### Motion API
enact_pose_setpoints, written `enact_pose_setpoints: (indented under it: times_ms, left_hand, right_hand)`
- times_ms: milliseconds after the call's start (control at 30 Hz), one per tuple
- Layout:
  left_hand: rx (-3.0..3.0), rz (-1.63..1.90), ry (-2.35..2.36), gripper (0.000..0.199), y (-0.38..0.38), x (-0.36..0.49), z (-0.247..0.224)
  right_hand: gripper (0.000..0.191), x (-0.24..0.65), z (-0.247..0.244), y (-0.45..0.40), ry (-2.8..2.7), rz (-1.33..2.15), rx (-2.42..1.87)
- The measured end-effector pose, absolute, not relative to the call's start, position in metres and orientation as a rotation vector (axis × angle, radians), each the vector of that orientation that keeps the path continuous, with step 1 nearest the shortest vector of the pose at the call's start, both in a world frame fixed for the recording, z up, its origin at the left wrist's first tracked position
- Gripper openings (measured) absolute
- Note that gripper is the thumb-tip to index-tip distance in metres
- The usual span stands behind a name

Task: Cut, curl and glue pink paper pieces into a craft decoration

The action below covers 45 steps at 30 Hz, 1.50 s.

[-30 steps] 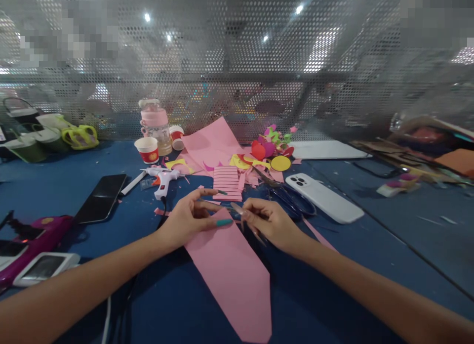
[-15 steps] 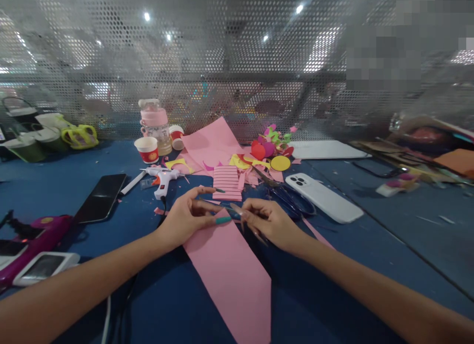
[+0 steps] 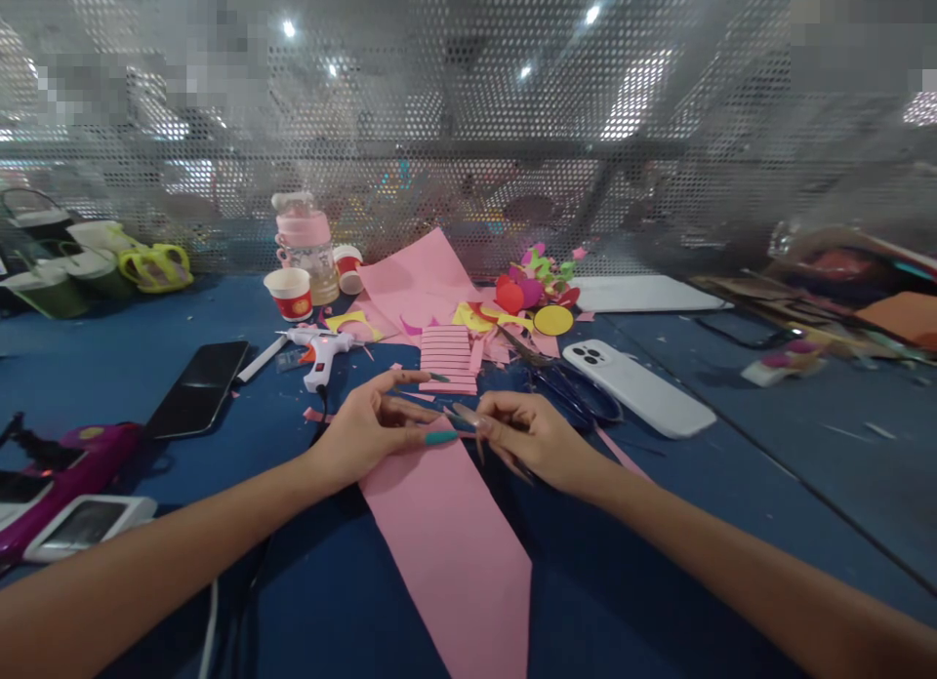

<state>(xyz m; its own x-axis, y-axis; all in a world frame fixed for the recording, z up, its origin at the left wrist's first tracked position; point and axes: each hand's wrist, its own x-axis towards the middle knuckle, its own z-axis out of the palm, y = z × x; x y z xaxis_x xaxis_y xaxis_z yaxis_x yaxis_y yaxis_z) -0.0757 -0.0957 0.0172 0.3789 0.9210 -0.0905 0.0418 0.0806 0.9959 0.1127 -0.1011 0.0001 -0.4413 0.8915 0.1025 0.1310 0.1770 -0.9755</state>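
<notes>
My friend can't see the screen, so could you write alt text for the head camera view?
A left hand pinches the far end of a pink paper sheet above a blue table, the right hand close beside it. Beyond lie colourful paper scraps and scissors, between a white glue gun and a white phone.

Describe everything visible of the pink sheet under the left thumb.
The pink sheet looks like plain, stiff paper or thin card, unmarked, with straight edges. It widens from a narrow far end toward an angled corner at right; its near end leaves the frame. It slants over the blue table. The left hand holds the far end, thumb on top. Right-hand contact is unclear.
</notes>
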Motion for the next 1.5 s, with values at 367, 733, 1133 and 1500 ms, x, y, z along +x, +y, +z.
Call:
enact_pose_setpoints:
  times_ms: [367,733,1133,1500]
  left_hand:
    - [1.504,0.846,0.965,0.065,-0.09,-0.079,0.014]
    - [2.254,0.706,0.988,0.019,-0.089,-0.078,0.032]
    - [2.126,0.504,0.97,0.02,-0.09,-0.081,0.046]
    - [2.019,0.458,0.929,0.031,-0.094,-0.078,0.049]
  right_hand:
    - [0.032,0.116,0.0,-0.096,-1.726,1.268,-0.969]
    - [0.021,0.12,0.003,-0.094,-2.073,0.79,-1.007]
    - [0.019,0.115,0.006,-0.098,-2.157,0.449,-0.896]
    - [0.019,0.116,0.002,-0.098,-2.14,0.234,-0.852]
